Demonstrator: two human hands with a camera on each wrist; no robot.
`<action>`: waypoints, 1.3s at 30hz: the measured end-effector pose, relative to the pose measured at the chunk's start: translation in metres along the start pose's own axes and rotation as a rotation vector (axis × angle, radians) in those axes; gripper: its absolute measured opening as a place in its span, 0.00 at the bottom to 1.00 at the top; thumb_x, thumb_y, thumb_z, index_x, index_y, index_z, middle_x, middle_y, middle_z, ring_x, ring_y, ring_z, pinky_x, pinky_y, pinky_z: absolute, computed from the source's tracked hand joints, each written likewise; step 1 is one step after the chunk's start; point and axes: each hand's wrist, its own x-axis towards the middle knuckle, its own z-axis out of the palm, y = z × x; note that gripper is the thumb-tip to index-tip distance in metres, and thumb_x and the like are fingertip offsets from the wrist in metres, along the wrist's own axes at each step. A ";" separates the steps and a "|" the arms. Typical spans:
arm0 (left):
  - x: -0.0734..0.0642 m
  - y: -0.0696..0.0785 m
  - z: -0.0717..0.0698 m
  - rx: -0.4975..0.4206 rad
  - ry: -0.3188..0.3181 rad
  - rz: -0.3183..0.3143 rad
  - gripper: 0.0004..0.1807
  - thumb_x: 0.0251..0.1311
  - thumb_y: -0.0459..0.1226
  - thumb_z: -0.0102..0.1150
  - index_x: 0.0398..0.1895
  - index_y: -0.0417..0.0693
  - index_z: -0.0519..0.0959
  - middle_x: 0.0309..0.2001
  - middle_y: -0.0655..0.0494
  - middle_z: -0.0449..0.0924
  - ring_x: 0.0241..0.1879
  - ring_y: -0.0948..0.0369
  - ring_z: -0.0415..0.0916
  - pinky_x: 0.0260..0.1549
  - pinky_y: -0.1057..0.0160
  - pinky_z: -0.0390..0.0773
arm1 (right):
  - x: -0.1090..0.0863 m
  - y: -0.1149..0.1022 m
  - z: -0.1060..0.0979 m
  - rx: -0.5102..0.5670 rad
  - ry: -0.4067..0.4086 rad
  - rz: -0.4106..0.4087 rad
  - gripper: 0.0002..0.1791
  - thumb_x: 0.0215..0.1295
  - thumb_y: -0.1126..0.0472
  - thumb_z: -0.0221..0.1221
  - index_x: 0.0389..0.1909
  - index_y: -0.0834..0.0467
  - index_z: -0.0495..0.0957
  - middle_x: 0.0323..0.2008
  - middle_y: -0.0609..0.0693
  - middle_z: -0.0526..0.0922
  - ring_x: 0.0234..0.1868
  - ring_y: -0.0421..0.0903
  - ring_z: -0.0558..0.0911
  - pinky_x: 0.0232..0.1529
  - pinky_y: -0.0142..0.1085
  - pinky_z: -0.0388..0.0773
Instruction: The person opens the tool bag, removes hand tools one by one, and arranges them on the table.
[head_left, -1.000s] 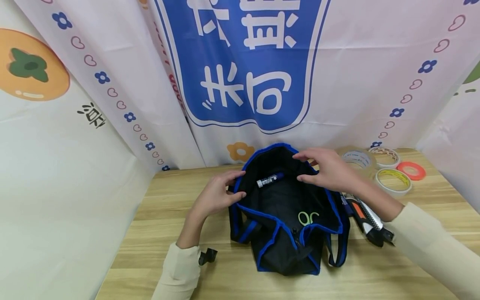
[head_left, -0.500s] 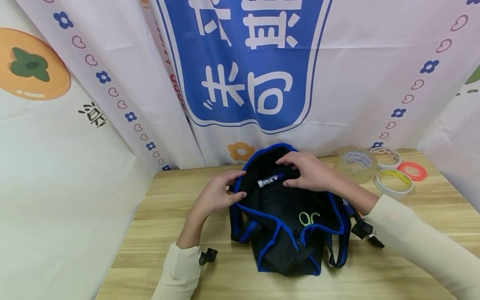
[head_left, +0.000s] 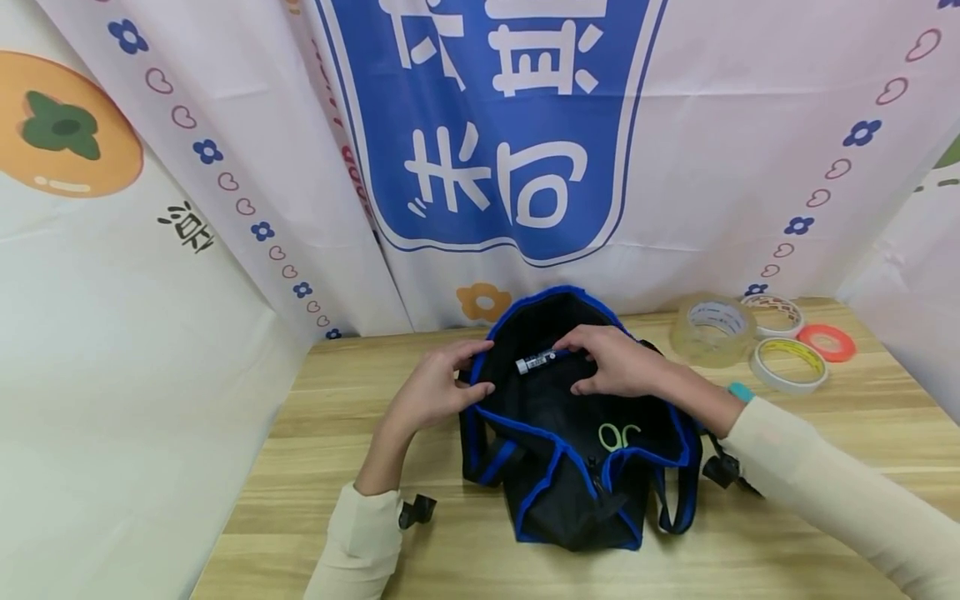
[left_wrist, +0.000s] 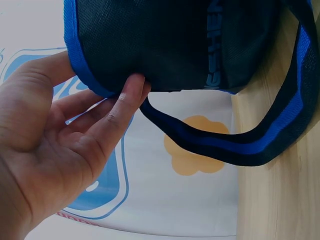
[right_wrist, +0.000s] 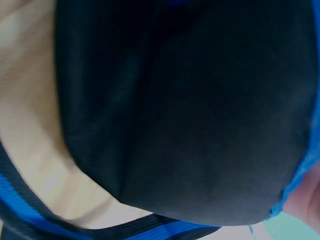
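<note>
A black tool bag (head_left: pixel 577 512) with blue trim stands on the table, its mouth wide. My left hand (head_left: pixel 427 387) grips its left rim; in the left wrist view, fingertips (left_wrist: pixel 132 87) press the outside while the thumb goes over the blue edge. Inside the bag lies a marker (head_left: pixel 534 362) with a white end and a dark blue end. My right hand (head_left: pixel 626 362) reaches into the bag, thumb and fingers apart, index fingertip right at the marker's dark end. Green scissors handles (head_left: pixel 620 435) show near the front. Bag fabric (right_wrist: pixel 215 125) fills most of the right wrist view.
Back right on the wooden table (head_left: pixel 337 433) are a wide clear tape roll (head_left: pixel 686 342), two white tape rolls, the nearer one (head_left: pixel 787 384) yellow inside, and a red tape ring (head_left: pixel 843 346). A teal item (head_left: pixel 741 392) peeks out behind the right forearm. A printed curtain (head_left: pixel 690 167) hangs behind.
My right hand has moved left from the bag's right rim and down into the bag, to the marker. Its forearm now covers the utility knife. My left hand has kept its grip.
</note>
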 end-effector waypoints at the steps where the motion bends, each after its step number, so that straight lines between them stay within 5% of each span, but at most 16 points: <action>1: 0.000 0.000 0.000 0.002 0.000 0.001 0.33 0.67 0.35 0.73 0.75 0.42 0.76 0.73 0.43 0.78 0.57 0.47 0.85 0.40 0.66 0.88 | -0.002 0.001 0.002 0.000 -0.010 -0.001 0.32 0.62 0.62 0.76 0.67 0.61 0.79 0.64 0.61 0.83 0.59 0.61 0.85 0.57 0.52 0.87; 12: -0.001 0.001 0.000 0.002 0.002 0.003 0.34 0.66 0.35 0.74 0.74 0.41 0.76 0.71 0.42 0.79 0.51 0.51 0.85 0.32 0.70 0.84 | -0.016 0.008 0.020 -0.068 -0.156 -0.061 0.36 0.52 0.70 0.81 0.64 0.62 0.81 0.63 0.59 0.83 0.67 0.61 0.81 0.66 0.56 0.82; 24: -0.001 0.001 0.000 0.008 0.005 0.008 0.34 0.66 0.35 0.74 0.74 0.41 0.76 0.71 0.42 0.79 0.53 0.50 0.86 0.34 0.71 0.84 | -0.021 0.016 0.032 -0.069 -0.223 -0.017 0.35 0.52 0.76 0.76 0.64 0.61 0.82 0.63 0.59 0.82 0.66 0.59 0.81 0.57 0.46 0.85; 32: 0.000 -0.001 0.001 0.013 0.005 0.011 0.34 0.66 0.35 0.74 0.74 0.41 0.76 0.72 0.42 0.79 0.56 0.49 0.86 0.37 0.69 0.86 | -0.015 0.020 0.043 -0.087 -0.113 -0.059 0.23 0.56 0.68 0.77 0.54 0.58 0.86 0.51 0.54 0.87 0.52 0.51 0.85 0.52 0.45 0.86; 39: 0.000 0.000 0.002 0.025 0.013 0.010 0.34 0.66 0.36 0.74 0.74 0.42 0.76 0.72 0.43 0.79 0.58 0.47 0.86 0.43 0.64 0.90 | -0.005 0.022 0.049 -0.066 -0.029 -0.017 0.15 0.63 0.66 0.73 0.50 0.60 0.86 0.45 0.54 0.88 0.42 0.46 0.86 0.41 0.37 0.86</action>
